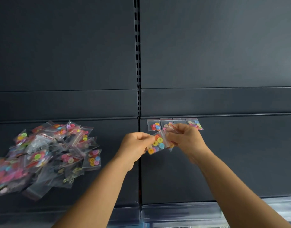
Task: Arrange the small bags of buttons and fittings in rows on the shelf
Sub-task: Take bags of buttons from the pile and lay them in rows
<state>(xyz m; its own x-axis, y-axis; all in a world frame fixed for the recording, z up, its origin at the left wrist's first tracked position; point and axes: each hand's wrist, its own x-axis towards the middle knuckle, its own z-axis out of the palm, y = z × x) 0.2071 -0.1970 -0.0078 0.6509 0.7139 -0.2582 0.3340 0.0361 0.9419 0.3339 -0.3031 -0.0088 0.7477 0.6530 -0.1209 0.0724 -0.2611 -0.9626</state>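
Above the middle of the dark shelf (pixel 223 162) I hold a small clear bag of coloured buttons (pixel 158 143) between both hands. My left hand (pixel 135 145) pinches its left edge. My right hand (pixel 185 137) pinches its top right corner and seems to hold a second bag (pixel 171 146) underneath. Behind my hands, a row of button bags (pixel 174 124) lies along the back of the shelf; my right hand hides part of it. A big loose pile of bags (pixel 47 153) with buttons and fittings lies on the left half of the shelf.
A slotted upright post (pixel 137 63) splits the dark back panel, and a seam runs forward between the two shelf halves. A clear price strip (pixel 182 211) lines the shelf's front edge. Bare shelf surface spreads to the right of the row.
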